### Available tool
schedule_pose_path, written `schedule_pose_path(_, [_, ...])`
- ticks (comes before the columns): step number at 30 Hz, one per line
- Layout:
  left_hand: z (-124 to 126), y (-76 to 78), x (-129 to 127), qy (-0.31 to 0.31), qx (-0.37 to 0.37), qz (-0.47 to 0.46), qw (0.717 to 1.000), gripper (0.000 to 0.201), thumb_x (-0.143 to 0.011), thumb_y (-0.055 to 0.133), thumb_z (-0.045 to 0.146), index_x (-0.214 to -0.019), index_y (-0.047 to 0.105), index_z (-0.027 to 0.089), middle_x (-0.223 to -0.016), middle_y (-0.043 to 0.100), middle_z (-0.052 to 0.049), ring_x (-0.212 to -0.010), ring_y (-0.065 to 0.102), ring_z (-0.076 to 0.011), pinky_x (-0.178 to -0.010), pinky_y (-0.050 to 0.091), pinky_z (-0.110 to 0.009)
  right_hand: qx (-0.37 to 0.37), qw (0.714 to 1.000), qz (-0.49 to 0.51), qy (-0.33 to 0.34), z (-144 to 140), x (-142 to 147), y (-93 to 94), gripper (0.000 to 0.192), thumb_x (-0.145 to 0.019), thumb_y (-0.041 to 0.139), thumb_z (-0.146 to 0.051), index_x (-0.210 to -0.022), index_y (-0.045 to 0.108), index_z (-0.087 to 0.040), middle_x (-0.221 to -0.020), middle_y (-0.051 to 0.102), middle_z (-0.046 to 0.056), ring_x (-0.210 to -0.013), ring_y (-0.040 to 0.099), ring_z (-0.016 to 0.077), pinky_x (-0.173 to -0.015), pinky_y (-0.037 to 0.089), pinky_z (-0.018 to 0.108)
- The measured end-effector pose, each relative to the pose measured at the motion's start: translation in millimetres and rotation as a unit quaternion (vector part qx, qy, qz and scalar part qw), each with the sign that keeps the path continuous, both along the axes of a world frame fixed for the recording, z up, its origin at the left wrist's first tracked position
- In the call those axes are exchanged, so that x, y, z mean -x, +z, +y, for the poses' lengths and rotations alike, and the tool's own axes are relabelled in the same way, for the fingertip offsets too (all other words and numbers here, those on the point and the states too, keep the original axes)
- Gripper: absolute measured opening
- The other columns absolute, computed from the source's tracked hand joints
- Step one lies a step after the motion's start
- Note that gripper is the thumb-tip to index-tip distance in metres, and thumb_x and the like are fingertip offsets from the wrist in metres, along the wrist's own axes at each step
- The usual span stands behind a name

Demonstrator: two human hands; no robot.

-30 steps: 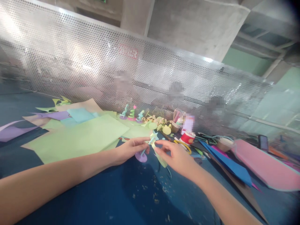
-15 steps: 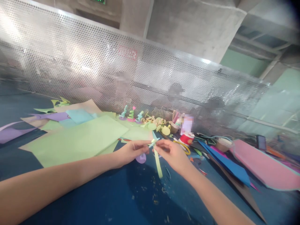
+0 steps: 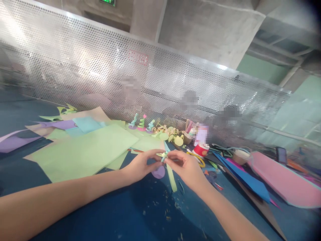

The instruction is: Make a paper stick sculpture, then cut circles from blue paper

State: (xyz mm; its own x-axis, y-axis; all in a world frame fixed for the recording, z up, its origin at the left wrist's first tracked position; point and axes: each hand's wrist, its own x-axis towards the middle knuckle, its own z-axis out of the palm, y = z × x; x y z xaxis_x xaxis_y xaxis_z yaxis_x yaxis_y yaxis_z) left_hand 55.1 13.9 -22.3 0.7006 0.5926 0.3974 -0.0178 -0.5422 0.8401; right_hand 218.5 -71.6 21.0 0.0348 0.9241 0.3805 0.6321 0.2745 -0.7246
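My left hand and my right hand meet above the blue table. Between their fingertips is a small folded piece of light blue and pale green paper strips. A longer pale green strip end hangs down below my right fingers. Left thumb and forefinger pinch the piece from one side, right thumb and fingers from the other. Under my left fingertips shows a purple paper disc; whether it touches them I cannot tell. The folds are too small to make out fully.
Large pale green sheets lie left. Behind stand small paper spirals on round bases, beside yellow paper scraps. A red cup, yellow tape ring, blue sheet and pink sheet lie right. A perforated metal screen rises behind.
My left thumb has come up to the folded strips, and the left fingers are more bent. The light blue strip has turned more upright. The whole view has shifted slightly.
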Motion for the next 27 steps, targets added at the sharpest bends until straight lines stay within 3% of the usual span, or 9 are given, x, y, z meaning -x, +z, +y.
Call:
schedule_pose_path(7, [-0.4,-0.5,-0.9,0.023,0.017,0.019,0.999,0.036,-0.079,0.059,0.036,-0.111,0.049,0.024,-0.088,0.069,0.000,-0.078,0.061,-0.0168,-0.075,0.045,-0.030,-0.023,0.998,-0.052,-0.016,-1.8,-0.8,4.0,0.012,-0.077,0.058,-0.028,-0.085,0.062,-0.019,-0.085,0.069,0.003,-0.079,0.066,0.0167,-0.073,0.053,0.027])
schedule_pose_path(13, [0.1,-2.3,-2.4,0.006,0.035,0.002,0.999,0.033,-0.078,0.059,0.034,-0.108,0.051,0.022,-0.088,0.069,-0.002,-0.084,0.062,-0.0179,-0.075,0.046,-0.029,-0.011,0.999,-0.041,-0.013,-0.5,-1.8,4.3,0.012,-0.076,0.058,-0.029,-0.083,0.063,-0.020,-0.083,0.069,0.002,-0.077,0.065,0.0166,-0.072,0.052,0.027])
schedule_pose_path(21, [5.0,-6.1,-4.5,-0.054,0.090,-0.021,0.994,0.032,-0.081,0.057,0.032,-0.109,0.050,0.019,-0.088,0.070,-0.006,-0.075,0.062,-0.0160,-0.074,0.048,-0.031,0.059,0.995,0.083,0.003,4.7,-5.0,0.6,0.026,-0.072,0.064,-0.037,-0.090,0.065,-0.017,-0.089,0.070,0.006,-0.084,0.064,0.0195,-0.079,0.049,0.031])
schedule_pose_path(27, [3.2,-3.8,-4.3,-0.097,0.125,-0.017,0.987,0.020,-0.084,0.052,0.030,-0.100,0.050,0.019,-0.089,0.069,-0.005,-0.082,0.062,-0.0167,-0.076,0.047,-0.029,0.096,0.984,0.146,0.032,6.7,-6.5,-4.0,0.031,-0.072,0.065,-0.039,-0.092,0.066,-0.016,-0.087,0.070,0.006,-0.081,0.064,0.0190,-0.080,0.047,0.032])
